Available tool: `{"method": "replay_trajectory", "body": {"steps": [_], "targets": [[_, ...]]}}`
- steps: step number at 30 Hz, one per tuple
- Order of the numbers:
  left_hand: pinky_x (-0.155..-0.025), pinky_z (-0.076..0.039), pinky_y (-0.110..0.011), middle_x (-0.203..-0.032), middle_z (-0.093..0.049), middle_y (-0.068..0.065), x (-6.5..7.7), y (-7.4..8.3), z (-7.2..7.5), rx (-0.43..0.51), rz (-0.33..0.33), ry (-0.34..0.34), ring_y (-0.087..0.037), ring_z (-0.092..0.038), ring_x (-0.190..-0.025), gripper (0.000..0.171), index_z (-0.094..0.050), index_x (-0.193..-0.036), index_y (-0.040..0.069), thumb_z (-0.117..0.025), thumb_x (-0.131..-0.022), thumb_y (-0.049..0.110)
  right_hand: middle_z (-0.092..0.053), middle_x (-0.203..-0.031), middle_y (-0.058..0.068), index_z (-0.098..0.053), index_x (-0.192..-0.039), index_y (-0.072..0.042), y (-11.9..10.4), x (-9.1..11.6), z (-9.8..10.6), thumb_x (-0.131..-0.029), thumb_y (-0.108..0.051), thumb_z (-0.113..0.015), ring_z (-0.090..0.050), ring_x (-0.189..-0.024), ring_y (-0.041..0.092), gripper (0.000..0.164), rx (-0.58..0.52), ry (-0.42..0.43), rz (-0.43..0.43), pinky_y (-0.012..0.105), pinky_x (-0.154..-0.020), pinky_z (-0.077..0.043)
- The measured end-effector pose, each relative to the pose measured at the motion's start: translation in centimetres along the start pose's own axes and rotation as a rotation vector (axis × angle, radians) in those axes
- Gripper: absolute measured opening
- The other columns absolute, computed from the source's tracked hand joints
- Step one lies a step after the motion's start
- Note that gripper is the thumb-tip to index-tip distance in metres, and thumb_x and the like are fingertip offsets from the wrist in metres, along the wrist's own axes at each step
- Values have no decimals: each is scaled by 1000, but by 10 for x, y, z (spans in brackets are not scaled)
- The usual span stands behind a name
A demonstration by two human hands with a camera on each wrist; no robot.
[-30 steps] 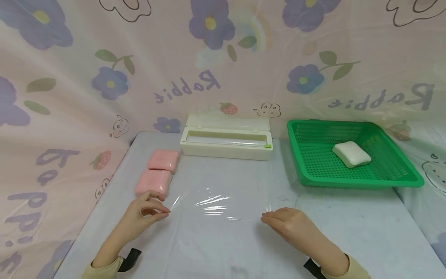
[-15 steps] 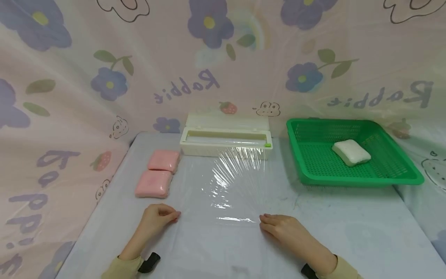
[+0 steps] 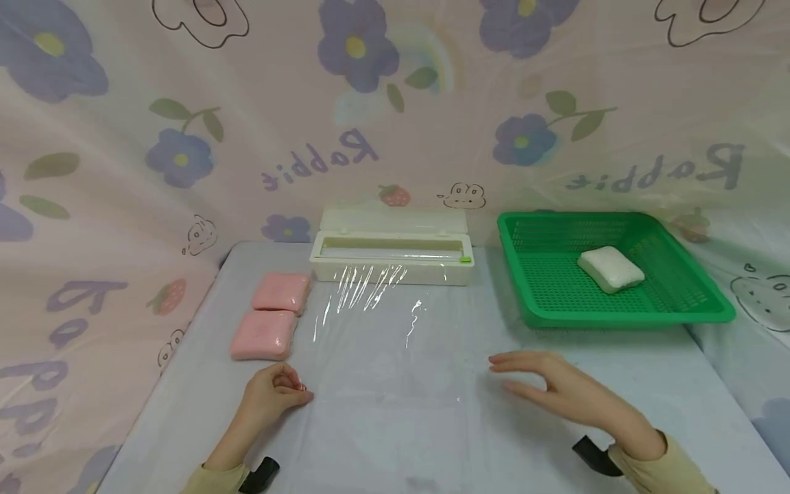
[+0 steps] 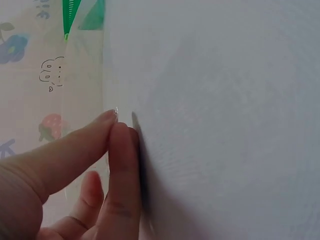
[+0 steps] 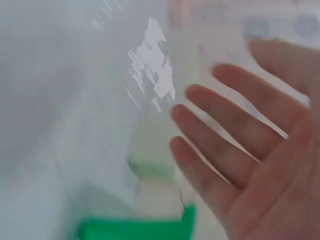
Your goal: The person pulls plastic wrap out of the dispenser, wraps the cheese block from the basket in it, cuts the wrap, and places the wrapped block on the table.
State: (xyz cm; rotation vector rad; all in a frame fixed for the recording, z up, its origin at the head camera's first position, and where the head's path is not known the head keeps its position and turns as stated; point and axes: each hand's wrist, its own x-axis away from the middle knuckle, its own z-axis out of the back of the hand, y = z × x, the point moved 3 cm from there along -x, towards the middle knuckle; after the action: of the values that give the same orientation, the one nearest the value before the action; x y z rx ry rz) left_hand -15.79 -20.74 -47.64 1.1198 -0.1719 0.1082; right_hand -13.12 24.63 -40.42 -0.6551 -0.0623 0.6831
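Observation:
A sheet of clear plastic wrap (image 3: pixel 364 329) stretches from the white wrap dispenser (image 3: pixel 395 271) toward the front of the table, with bright glints across it. My left hand (image 3: pixel 271 401) pinches its near left corner between thumb and fingertips; the left wrist view shows the thumb and fingers (image 4: pixel 122 155) pressed together on the film edge. My right hand (image 3: pixel 568 387) is off the film, at its right side, fingers spread and holding nothing. In the right wrist view its straight fingers (image 5: pixel 225 125) show plainly. Two pink wrapped blocks (image 3: pixel 264 335) lie just beyond my left hand.
A green basket (image 3: pixel 623 318) stands at the back right with one white block (image 3: pixel 611 269) in it. The dispenser's lid (image 3: pixel 393 221) is raised against the patterned cloth backdrop. A white cloth covers the table (image 3: pixel 382 453).
My right hand has let go of the film's near right corner, opened, and moved to the right. My left hand still pinches its corner, having shifted from beside the nearer pink block toward the front.

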Motion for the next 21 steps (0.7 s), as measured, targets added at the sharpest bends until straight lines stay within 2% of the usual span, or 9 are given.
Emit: {"method": "replay_trajectory", "body": {"steps": [3,6,8,12,15,16,18,20,21], "targets": [[-58,-52,-21,-74,-63,-8,1,-1,0,23,4,-11,-15,-64,-65,37,-51,-83,-3,-84,-65,-6,-63,-123,1,-63,-125,-16,18,-4,41,-98,-13,-57,-57,-112,11,28,-87,126,-88,20,-88,-49],[-59,-53,-21,-75,-64,-8,2,-2,-1,46,16,-9,-15,-65,-65,39,-50,-84,-3,-83,-65,-7,-60,-126,6,-58,-129,-8,40,-5,84,-102,-15,-47,-55,-112,6,30,-186,218,-223,13,-87,-45],[-59,-53,-21,-75,-64,-9,2,-3,-1,57,18,-10,-16,-65,-65,40,-49,-85,-4,-83,-65,-8,-56,-131,5,-52,-134,-6,59,-3,112,-105,-24,-39,-52,-115,3,37,-255,232,-327,12,-87,-43],[-60,-53,-21,-75,-64,-9,1,-5,-2,58,16,-10,-16,-65,-65,42,-48,-87,-3,-84,-64,-7,-54,-130,-9,-41,-142,-7,109,4,159,-106,-38,-28,-51,-115,-1,49,-369,171,-470,13,-87,-45],[-60,-53,-21,-75,-63,-9,0,-7,-3,61,14,-11,-17,-65,-65,44,-47,-88,-2,-84,-64,-7,-55,-117,-23,-39,-139,-17,151,14,184,-103,-47,-27,-54,-107,-6,48,-471,127,-593,14,-86,-46],[-60,-53,-22,-75,-63,-9,-1,-7,-3,62,15,-10,-17,-65,-65,45,-47,-89,-2,-84,-64,-7,-52,-126,-18,-37,-138,-20,163,18,190,-102,-49,-26,-55,-103,-7,48,-518,129,-636,19,-94,-45],[-59,-53,-22,-75,-63,-8,-1,-6,-3,56,19,-10,-18,-65,-66,45,-47,-90,-2,-84,-64,-7,-40,-145,-6,-25,-143,-24,184,26,200,-99,-53,-29,-55,-95,-10,52,-629,169,-708,19,-94,-45],[-60,-52,-22,-75,-64,-8,-2,-5,-3,49,21,-9,-18,-66,-67,45,-47,-90,-2,-84,-65,-6,-37,-145,-4,-17,-145,-25,201,36,206,-98,-53,-34,-57,-91,-8,57,-785,232,-741,20,-95,-45],[-60,-52,-22,-75,-64,-8,-2,-5,-3,45,23,-8,-19,-66,-67,45,-47,-90,-2,-84,-65,-6,-33,-146,-3,-6,-149,-25,208,40,208,-97,-52,-36,-58,-89,-6,66,-864,261,-748,22,-94,-45]]}}
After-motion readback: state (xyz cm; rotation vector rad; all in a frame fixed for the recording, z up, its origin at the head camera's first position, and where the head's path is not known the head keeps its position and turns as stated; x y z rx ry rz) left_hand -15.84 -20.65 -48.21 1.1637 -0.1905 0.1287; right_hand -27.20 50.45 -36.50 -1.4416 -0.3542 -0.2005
